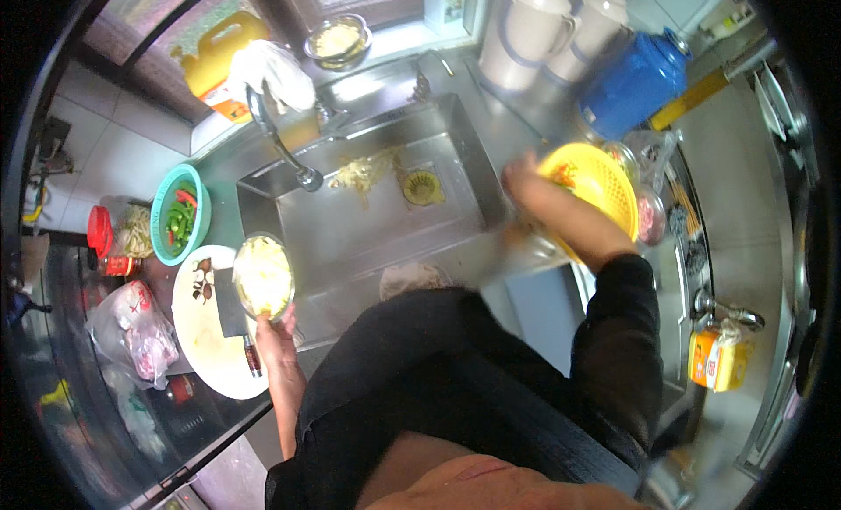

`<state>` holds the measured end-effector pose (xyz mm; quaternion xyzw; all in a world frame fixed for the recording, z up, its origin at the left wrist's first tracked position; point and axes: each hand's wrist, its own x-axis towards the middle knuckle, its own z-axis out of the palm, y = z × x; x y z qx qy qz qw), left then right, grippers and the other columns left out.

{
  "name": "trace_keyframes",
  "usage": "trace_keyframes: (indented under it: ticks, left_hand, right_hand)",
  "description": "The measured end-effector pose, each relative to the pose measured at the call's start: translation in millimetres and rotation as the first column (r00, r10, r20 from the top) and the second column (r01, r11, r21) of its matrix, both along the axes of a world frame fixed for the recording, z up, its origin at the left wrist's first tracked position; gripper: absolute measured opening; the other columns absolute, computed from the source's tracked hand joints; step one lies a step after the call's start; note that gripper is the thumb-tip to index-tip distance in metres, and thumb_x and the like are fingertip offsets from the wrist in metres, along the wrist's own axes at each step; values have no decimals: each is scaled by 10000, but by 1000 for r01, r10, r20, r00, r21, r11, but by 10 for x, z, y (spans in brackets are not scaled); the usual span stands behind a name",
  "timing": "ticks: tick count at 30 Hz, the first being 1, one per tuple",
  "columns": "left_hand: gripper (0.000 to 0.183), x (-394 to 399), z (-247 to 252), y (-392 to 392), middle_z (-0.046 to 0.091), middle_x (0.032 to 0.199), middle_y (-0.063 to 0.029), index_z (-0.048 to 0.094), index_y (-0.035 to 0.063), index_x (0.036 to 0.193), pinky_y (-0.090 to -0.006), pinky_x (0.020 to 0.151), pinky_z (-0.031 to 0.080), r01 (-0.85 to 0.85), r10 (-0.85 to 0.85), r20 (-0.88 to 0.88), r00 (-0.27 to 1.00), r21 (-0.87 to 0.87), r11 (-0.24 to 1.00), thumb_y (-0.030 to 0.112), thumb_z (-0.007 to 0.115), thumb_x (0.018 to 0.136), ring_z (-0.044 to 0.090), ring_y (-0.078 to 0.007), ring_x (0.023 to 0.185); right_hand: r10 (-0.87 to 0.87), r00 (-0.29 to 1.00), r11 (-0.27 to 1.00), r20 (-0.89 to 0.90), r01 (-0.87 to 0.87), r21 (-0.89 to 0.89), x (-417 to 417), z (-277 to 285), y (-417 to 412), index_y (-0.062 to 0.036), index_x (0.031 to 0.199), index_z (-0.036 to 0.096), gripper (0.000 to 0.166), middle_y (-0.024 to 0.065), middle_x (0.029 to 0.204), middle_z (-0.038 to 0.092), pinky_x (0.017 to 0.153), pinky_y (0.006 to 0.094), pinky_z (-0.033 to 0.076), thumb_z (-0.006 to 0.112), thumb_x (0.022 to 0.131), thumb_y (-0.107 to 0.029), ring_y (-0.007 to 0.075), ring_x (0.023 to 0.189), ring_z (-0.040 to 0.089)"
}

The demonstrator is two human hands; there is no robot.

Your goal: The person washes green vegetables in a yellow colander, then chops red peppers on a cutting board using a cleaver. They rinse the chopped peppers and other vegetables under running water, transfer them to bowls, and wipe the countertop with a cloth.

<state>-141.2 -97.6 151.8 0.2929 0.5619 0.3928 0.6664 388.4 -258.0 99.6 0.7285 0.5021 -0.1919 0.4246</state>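
Observation:
My left hand grips the near rim of a clear bowl of pale chopped vegetable, held over the sink's left edge. Beside it a cleaver lies on a round cutting board with dark and white pieces. My right hand is blurred at the left rim of a yellow plastic basket with orange bits inside; whether its fingers hold the basket cannot be told. Between my hands is the steel sink, with pale scraps and a yellow-green drain strainer in it.
The faucet arches over the sink. A turquoise basket of green and red peppers stands left. Thermos flasks and a blue jug stand at the back right. A bowl sits on the sill; bagged food lies left of the board.

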Motion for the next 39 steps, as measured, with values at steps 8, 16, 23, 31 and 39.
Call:
trace_keyframes:
  ticks: [8, 16, 23, 31, 39]
  left_hand:
    - [392, 110, -182, -402, 614, 1076, -130, 445, -26, 1215, -290, 671, 535, -16, 12, -76, 997, -55, 998, 176, 418, 881, 651, -242, 877]
    - [420, 737, -438, -56, 564, 1089, -180, 477, -93, 1155, -391, 733, 552, 150, -154, -95, 983, -52, 987, 219, 476, 873, 606, -256, 912]
    - [347, 1210, -466, 246, 612, 992, -202, 449, -105, 1086, -293, 580, 582, 165, -167, -45, 985, -53, 985, 187, 462, 900, 660, -248, 778]
    - [341, 1519, -723, 429, 626, 966, -204, 459, -118, 1093, -286, 586, 584, 220, -218, 22, 976, -68, 973, 169, 452, 910, 673, -256, 768]
    - [350, 1619, -620, 387, 613, 979, -195, 441, -124, 1104, -291, 596, 586, 180, -179, 25, 984, -48, 982, 161, 466, 902, 666, -258, 771]
  right_hand:
    - [13, 956, 899, -295, 118, 423, -24, 628, 623, -78, 1393, 266, 723, 160, 1257, 430, 1014, 509, 289, 624, 764, -103, 316, 1162, 482]
    - [467, 848, 479, 249, -479, 735, -181, 63, 2489, -134, 1355, 376, 509, 106, 1206, 480, 989, 561, 291, 480, 857, -146, 303, 1078, 522]
    - [126, 973, 654, -192, 64, 754, 138, -125, 2948, -142, 1322, 415, 525, 83, 1378, 361, 962, 513, 335, 545, 814, -117, 266, 1177, 481]
    - [609, 708, 231, -357, 272, 934, -795, 178, 2591, -65, 1229, 496, 458, 121, 1294, 495, 938, 382, 434, 439, 787, 36, 304, 1141, 512]
    - [522, 829, 115, -201, 165, 980, -1079, 218, 2571, -18, 1049, 536, 233, 129, 1062, 575, 773, 393, 500, 454, 838, -74, 305, 936, 598]
